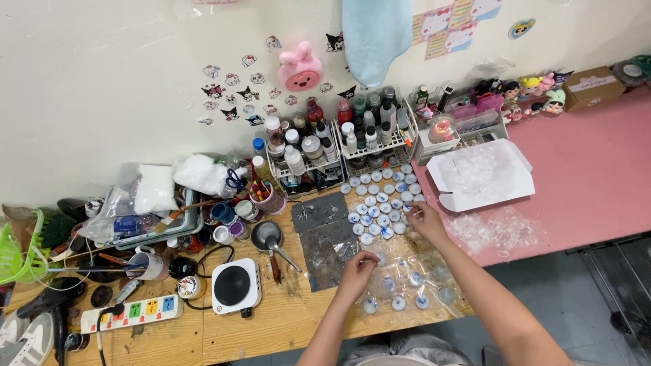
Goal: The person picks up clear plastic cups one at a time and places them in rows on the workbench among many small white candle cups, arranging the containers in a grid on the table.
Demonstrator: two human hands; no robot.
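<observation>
Dozens of small round white discs with blue centres [380, 203] lie in loose rows on the wooden worktable [298, 318], just ahead of both hands. They look like little cast or moulded pieces, each about a fingertip across, flat, pale-rimmed, with a blue blot in the middle. A few more of them [400, 298] sit on a clear plastic sheet [434, 271] just beside and under the right forearm, nearer the body.

The left hand [357, 266] has its fingers curled in a pinch over the near edge of the group; it seems to hold one small piece between thumb and fingertips, though the piece itself is too small to make out. The right hand [426, 218] reaches further out, fingers bent and close together at the right edge of the rows, touching or about to nip a disc; whether it has one in its grip I cannot tell.

By my judgement these discs are very light and stiff, probably brittle at the rim, and smooth enough to skid on the table. A pinch by the edge, thumb against forefinger, suits them best, lifting straight up so neighbours are not knocked.

Beyond the right hand lies an open white cardboard box [483, 177] of clear packaging; left of the left hand lie grey metal plates [325, 237] and a small hotplate [234, 285].
</observation>
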